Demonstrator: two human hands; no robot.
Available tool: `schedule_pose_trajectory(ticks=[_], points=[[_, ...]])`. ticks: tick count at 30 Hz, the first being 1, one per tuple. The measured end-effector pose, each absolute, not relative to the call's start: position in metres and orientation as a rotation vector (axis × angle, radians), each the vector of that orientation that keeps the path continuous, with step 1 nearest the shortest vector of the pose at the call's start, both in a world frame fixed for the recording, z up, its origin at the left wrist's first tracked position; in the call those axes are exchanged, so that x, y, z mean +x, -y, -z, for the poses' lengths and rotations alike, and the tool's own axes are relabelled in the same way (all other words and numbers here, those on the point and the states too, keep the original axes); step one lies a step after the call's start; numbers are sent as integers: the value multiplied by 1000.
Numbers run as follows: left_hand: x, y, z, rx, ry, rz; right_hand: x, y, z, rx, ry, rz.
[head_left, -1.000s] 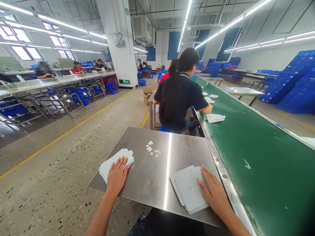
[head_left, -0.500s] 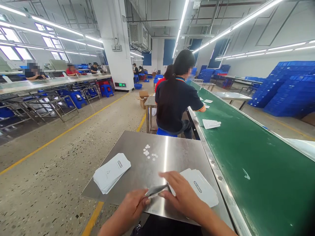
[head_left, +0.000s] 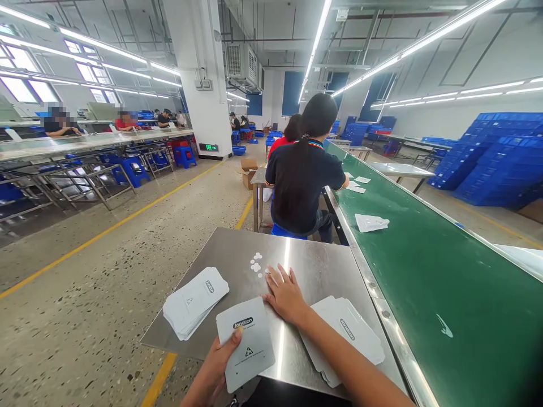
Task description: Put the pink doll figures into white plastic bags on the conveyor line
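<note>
My left hand [head_left: 220,359] holds a flat white pouch [head_left: 248,347] over the table's near edge, thumb across its printed face. The pouch bears a dark "Jandoon" logo and a recycling mark. My right hand [head_left: 286,295] reaches forward with fingers spread and lies at the small white discs [head_left: 255,267]; its fingertips cover some of them. Left of the hands lies a stack of similar white pouches [head_left: 195,302]. Another fanned stack of pouches [head_left: 348,330] sits partly under my right forearm.
The metal table [head_left: 237,249] adjoins a green conveyor belt [head_left: 424,271] on the right, where a few white pouches [head_left: 371,223] lie. A person in a dark shirt [head_left: 301,181] sits just ahead. Blue crates [head_left: 487,158] are stacked at far right.
My right hand has left the pouch and moved forward to the white discs. In my left hand the pouch has turned from nearly edge-on to show its printed face.
</note>
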State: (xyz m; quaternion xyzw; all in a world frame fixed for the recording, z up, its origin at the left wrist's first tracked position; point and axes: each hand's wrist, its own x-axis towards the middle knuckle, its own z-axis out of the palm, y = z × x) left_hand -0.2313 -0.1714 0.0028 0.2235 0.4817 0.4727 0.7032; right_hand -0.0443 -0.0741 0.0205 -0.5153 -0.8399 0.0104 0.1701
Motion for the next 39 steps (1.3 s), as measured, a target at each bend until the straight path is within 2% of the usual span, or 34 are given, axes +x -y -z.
schedule_pose_trajectory(ticks=[7, 12, 14, 17, 22, 27, 30, 39], points=[[-252, 167, -8, 395, -1069, -1186, -30, 158, -3, -1180, 2639, -6], [-258, 161, -12, 422, -1159, -1210, -22, 207, 23, -929, 2503, 383], [-257, 159, -10, 470, -1209, -1167, -21, 213, 27, -820, 2423, 445], [-249, 160, -4, 634, -1218, -1150, -17, 211, 13, -751, 2347, 250], [-219, 169, -3, 1201, -1308, -1107, -5, 200, -60, -1008, 1918, -377], [-184, 179, -16, 1583, -1284, -1024, -5, 195, -113, -1069, 1700, -650], [-173, 180, -22, 1642, -1272, -1010, -6, 196, -119, -1129, 1756, -673], [-162, 187, -25, 1697, -1173, -955, 8, 218, -116, -1182, 2113, -361]])
